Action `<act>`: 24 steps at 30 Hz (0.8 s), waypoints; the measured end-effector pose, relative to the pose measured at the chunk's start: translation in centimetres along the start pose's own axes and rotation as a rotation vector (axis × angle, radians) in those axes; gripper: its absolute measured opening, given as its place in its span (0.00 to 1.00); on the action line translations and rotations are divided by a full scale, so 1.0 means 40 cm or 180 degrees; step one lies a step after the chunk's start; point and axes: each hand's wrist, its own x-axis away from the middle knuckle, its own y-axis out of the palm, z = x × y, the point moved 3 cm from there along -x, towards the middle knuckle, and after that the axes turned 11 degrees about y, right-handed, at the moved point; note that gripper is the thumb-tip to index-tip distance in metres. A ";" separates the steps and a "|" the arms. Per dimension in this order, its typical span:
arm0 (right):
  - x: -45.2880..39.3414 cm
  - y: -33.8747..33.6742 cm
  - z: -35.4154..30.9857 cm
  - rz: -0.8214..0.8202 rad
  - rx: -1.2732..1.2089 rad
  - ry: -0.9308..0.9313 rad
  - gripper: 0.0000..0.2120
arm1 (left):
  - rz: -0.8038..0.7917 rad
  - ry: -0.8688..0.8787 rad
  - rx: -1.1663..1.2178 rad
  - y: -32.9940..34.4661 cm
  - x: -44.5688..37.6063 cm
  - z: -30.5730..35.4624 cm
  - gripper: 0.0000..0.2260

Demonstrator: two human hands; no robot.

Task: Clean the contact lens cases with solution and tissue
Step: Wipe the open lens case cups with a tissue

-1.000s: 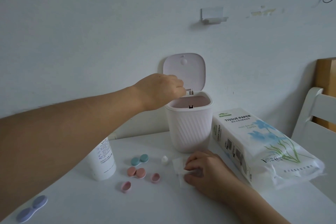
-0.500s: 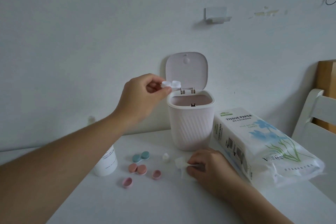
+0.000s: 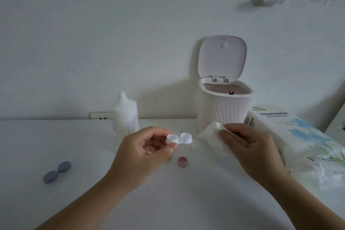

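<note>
While the little white case (image 3: 179, 138) sits up in the air near the middle of the frame, its two round cups lie side by side, running left to right. The left hand (image 3: 143, 153) pinches the left cup between thumb and finger, so the right cup sticks out free, toward the other hand. Just to the right of that free cup is the tissue (image 3: 211, 136), pinched at its top in the fingers of the right hand (image 3: 250, 147). Case and tissue are close but do not touch yet. The right hand is nearer to the free cup, so I think the tissue only has to slide a bit left to wipe it.

Below the case a small pink cap (image 3: 182, 161) lies on the table (image 3: 56, 140). Behind the left hand stands the bottle (image 3: 125, 117). At the upper right the bin (image 3: 225, 106) stands with its lid up, and the tissue pack (image 3: 291, 132) lies at the right edge. A blue case (image 3: 57, 172) lies closed at the lower left.
</note>
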 end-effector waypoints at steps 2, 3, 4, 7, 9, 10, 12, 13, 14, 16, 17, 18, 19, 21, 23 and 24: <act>-0.004 0.006 -0.035 -0.0018 -0.0018 -0.0147 0.05 | 0.0063 -0.0119 0.0285 -0.004 0.003 -0.005 0.08; -0.007 0.012 -0.046 -0.0050 -0.0003 -0.0212 0.06 | 0.0067 -0.0164 0.0415 -0.003 0.003 -0.006 0.08; -0.012 0.021 -0.055 -0.0106 -0.0023 -0.0228 0.07 | 0.0039 -0.0183 0.0507 0.001 0.003 -0.006 0.07; -0.022 0.057 -0.059 -0.0364 -0.0238 -0.0056 0.09 | -0.0098 -0.0206 0.0764 0.016 0.005 -0.006 0.06; -0.021 0.079 -0.057 -0.0548 -0.0589 0.0080 0.10 | -0.0176 -0.0233 0.0827 0.024 0.007 -0.010 0.06; -0.016 0.085 -0.055 -0.0607 -0.0793 0.0147 0.11 | -0.0211 -0.0243 0.0846 0.028 0.008 -0.013 0.06; -0.003 0.093 -0.051 -0.0722 -0.1248 0.0271 0.10 | -0.0235 -0.0291 0.0891 0.037 0.011 -0.020 0.05; 0.005 0.096 -0.049 -0.0833 -0.1492 0.0321 0.06 | -0.0243 -0.0326 0.0909 0.040 0.012 -0.023 0.05; 0.012 0.098 -0.049 -0.0994 -0.1741 0.0378 0.03 | -0.0259 -0.0353 0.0918 0.044 0.014 -0.027 0.06; 0.023 0.100 -0.041 -0.1315 -0.2077 0.0433 0.11 | -0.0260 -0.0392 0.0942 0.049 0.015 -0.032 0.06; 0.026 0.101 -0.038 -0.1504 -0.2203 0.0447 0.14 | -0.0236 -0.0410 0.0976 0.049 0.015 -0.032 0.06; 0.030 0.102 -0.039 -0.1686 -0.2360 0.0500 0.16 | -0.0209 -0.0422 0.1016 0.048 0.015 -0.032 0.07; 0.033 0.104 -0.036 -0.1895 -0.2535 0.0531 0.15 | -0.0194 -0.0426 0.1041 0.047 0.015 -0.031 0.07; 0.036 0.107 -0.036 -0.2189 -0.2808 0.0634 0.11 | -0.0216 -0.0410 0.1011 0.046 0.014 -0.027 0.08; 0.036 0.109 -0.034 -0.2420 -0.2948 0.0684 0.06 | -0.0249 -0.0372 0.0954 0.044 0.012 -0.023 0.11; 0.038 0.108 -0.039 -0.2524 -0.3010 0.0666 0.06 | -0.0266 -0.0347 0.0940 0.044 0.011 -0.020 0.11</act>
